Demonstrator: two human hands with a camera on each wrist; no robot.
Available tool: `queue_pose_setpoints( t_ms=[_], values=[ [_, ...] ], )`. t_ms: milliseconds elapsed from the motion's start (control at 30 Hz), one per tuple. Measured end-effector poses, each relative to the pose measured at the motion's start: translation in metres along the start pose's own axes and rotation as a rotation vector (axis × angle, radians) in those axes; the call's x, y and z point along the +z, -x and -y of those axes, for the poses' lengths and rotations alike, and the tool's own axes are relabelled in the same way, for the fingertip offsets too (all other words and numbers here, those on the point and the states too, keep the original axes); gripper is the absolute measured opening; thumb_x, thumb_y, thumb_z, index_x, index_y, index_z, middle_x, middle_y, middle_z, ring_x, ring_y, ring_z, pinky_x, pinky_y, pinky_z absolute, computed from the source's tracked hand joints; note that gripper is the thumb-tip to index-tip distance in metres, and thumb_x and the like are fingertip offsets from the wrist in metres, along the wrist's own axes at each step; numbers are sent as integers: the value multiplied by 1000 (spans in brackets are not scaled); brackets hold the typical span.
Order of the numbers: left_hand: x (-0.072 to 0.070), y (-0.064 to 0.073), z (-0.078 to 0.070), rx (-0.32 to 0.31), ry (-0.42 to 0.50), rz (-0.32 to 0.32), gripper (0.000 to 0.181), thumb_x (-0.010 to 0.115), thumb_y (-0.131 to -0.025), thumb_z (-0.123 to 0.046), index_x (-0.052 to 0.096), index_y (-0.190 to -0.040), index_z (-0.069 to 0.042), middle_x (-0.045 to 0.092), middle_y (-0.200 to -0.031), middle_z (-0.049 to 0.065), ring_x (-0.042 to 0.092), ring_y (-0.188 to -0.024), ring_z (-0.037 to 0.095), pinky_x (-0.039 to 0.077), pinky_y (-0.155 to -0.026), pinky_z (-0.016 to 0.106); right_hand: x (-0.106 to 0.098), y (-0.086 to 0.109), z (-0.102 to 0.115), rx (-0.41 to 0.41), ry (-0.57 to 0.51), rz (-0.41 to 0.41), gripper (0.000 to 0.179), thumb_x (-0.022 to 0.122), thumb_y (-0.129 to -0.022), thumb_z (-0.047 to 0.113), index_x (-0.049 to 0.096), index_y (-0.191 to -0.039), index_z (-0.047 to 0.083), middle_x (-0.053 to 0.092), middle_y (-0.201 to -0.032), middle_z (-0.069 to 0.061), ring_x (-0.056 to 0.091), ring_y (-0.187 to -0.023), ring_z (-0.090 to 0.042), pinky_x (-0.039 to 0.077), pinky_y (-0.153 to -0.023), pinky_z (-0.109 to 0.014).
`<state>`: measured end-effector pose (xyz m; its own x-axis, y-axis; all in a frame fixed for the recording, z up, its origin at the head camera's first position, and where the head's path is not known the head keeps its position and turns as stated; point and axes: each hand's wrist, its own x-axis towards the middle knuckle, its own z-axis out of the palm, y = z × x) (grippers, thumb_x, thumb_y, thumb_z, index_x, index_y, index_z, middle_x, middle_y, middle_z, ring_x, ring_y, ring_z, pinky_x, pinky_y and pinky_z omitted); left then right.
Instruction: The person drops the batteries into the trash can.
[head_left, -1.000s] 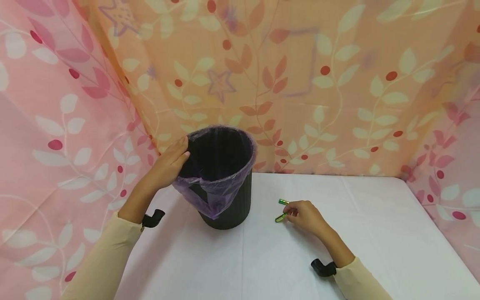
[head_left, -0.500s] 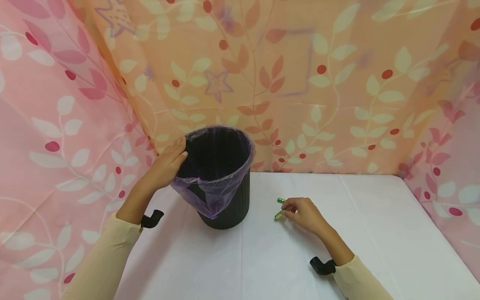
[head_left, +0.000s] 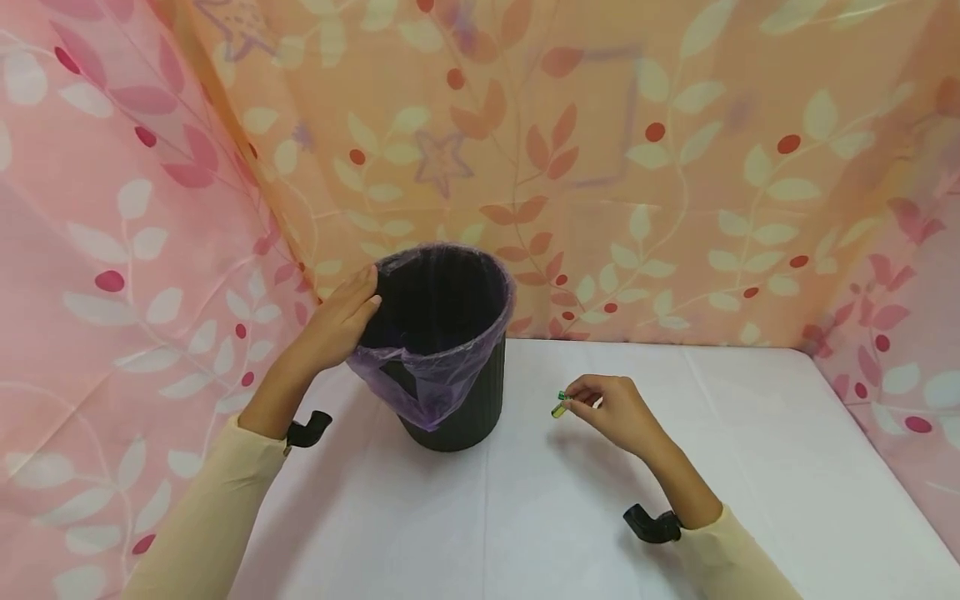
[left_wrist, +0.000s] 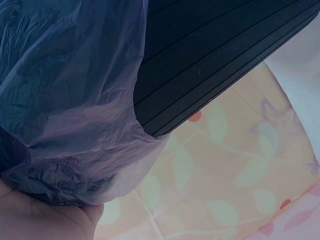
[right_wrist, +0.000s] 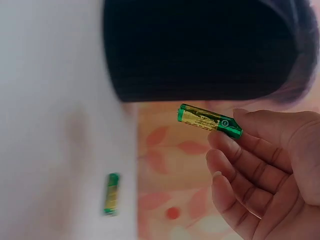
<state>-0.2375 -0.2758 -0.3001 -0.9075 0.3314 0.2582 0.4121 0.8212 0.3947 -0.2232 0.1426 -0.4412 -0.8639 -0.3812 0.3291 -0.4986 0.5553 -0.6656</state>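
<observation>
In the head view, my left hand point(head_left: 337, 325) rests against the left rim of a black ribbed trash bin point(head_left: 483, 392), its visible fingers fairly straight. A thin purple bin liner point(head_left: 427, 387) is folded over the rim. The left wrist view shows the palm point(left_wrist: 45, 220) touching the liner point(left_wrist: 75, 125); most fingers are out of frame there. Right of the bin, my right hand point(head_left: 611, 412) pinches a green and gold battery point(right_wrist: 210, 121) between thumb and fingertips, above the table. A second battery point(right_wrist: 111, 194) lies on the white table.
The white-covered table point(head_left: 750, 450) extends to the right and front of the bin. Patterned cloth hangs behind as an orange curtain point(head_left: 675, 250) and at the left as a pink curtain point(head_left: 75, 350). A black camera mount point(head_left: 652, 525) sits on the right wrist.
My right hand has lifted the pinched battery slightly off the table; the other battery stays lying. My left hand has stayed on the bin's rim. The head view shifts slightly.
</observation>
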Motion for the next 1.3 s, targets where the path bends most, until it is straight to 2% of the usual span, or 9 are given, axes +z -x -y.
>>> queue_pose_setpoints(
  t_ms=[233,400,700,767,1000,1300],
  values=[
    [-1,4,2,-20,10,-3,57,34,-110,-22,21,-155,11,14,-164,27,10,-154,40,8,-125,52,-29,-20,43,-112,32,-42,6,81,-87,16,75,-90,15,71,-76,12,65,-70,-4,55,-64,-28],
    [-2,4,3,-4,12,-13,57,34,-110,-22,22,-155,10,16,-164,26,11,-154,40,8,-125,52,-55,-33,77,-178,26,-71,6,81,-87,15,75,-88,14,71,-75,9,65,-68,-6,56,-63,-28],
    [1,-2,2,4,5,6,56,34,-110,-21,21,-155,11,15,-165,26,10,-154,39,7,-125,51,-90,-62,128,-249,10,-87,8,82,-88,20,77,-89,13,72,-75,7,65,-67,-8,56,-63,-27],
    [1,-1,2,0,7,8,57,34,-110,-21,21,-155,11,14,-165,26,10,-154,40,6,-125,51,-93,-71,137,-247,-17,-74,9,82,-88,21,77,-88,14,72,-75,6,66,-67,-10,57,-63,-28],
    [2,-1,0,2,8,11,57,34,-110,-22,21,-155,11,14,-165,26,10,-154,39,5,-126,49,-90,-99,155,-184,-96,-43,13,81,-88,29,78,-90,16,73,-77,3,66,-66,-16,53,-53,-29],
    [0,-3,-1,-6,-10,22,57,33,-110,-21,20,-155,11,14,-164,28,9,-154,40,6,-126,50,-68,-133,163,-151,-71,6,15,80,-89,29,77,-89,14,74,-74,2,71,-70,-20,55,-60,-27]
  ],
)
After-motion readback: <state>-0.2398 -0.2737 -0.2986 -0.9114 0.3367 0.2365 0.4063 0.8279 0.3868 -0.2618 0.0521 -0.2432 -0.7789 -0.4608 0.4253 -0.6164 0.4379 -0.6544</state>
